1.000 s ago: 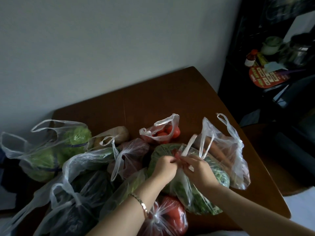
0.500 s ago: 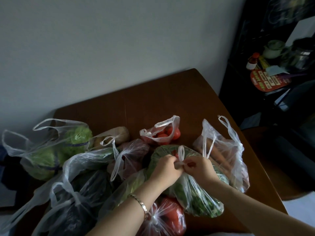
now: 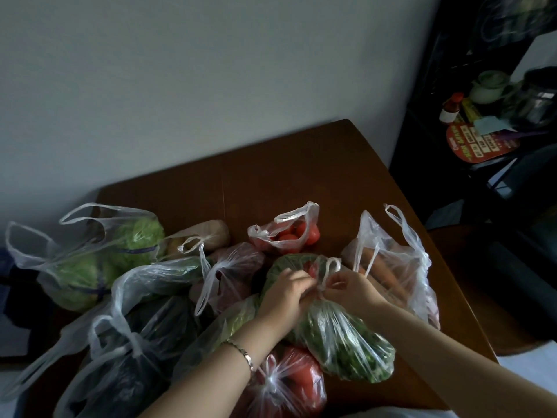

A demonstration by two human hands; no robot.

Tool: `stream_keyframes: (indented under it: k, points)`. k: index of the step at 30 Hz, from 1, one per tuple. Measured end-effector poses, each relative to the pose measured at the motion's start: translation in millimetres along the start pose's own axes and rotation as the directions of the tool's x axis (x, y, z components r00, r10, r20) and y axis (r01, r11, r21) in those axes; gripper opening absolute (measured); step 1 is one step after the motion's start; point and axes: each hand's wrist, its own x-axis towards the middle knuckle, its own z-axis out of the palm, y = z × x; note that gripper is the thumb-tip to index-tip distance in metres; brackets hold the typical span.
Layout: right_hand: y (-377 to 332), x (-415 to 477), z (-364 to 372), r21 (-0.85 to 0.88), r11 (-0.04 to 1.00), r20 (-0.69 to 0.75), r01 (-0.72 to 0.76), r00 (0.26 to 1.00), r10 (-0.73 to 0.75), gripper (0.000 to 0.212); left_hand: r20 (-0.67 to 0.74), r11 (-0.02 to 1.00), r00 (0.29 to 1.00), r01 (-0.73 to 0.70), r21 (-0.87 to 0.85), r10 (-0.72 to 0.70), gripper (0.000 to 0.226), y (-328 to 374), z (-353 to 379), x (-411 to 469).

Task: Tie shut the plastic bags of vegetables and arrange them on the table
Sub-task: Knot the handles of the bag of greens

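A clear bag of green leafy vegetables (image 3: 346,345) lies near the front of the brown table (image 3: 271,176). My left hand (image 3: 286,294) and my right hand (image 3: 352,288) both pinch its handles (image 3: 327,273) at a knot, with a loop standing above. Beside my right hand sits an open bag of carrots (image 3: 398,267). Behind my hands an open bag of tomatoes (image 3: 289,233) rests. A knotted bag of red peppers (image 3: 289,384) lies under my left forearm.
Several more bags crowd the left of the table: cabbage (image 3: 99,260), potatoes (image 3: 202,236), a reddish tied bag (image 3: 232,270) and dark vegetables (image 3: 132,351). A dark shelf with a bottle (image 3: 450,108) and a kettle (image 3: 488,86) stands at the right. The wall is behind.
The two loose handle strips that stood up a second ago have been drawn together into a tight knot with a small loop. Both hands have closed in on it.
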Motion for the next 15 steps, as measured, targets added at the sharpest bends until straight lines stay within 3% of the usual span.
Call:
stream_keyframes:
  k: [5,8,12,15]
  points:
    - [2,-2,-16,0.083,0.996,0.181,-0.013,0.984,-0.003,0.016,-0.035,0.996,0.999,0.02,-0.091,-0.023,0.022,0,8,1]
    - [4,-9,-15,0.016,0.994,0.136,0.109,0.985,-0.11,0.019,0.04,0.957,0.99,0.14,-0.254,-0.134,0.02,-2,15,5]
    - [3,-16,-7,-0.29,0.888,0.09,0.356,0.934,-0.345,0.038,0.234,0.732,0.907,0.421,-0.535,-0.351,0.018,7,12,10]
    - [6,-17,-3,-0.43,0.799,0.086,0.42,0.9,-0.427,0.042,0.341,0.56,0.839,0.539,-0.629,-0.424,0.025,7,13,13]
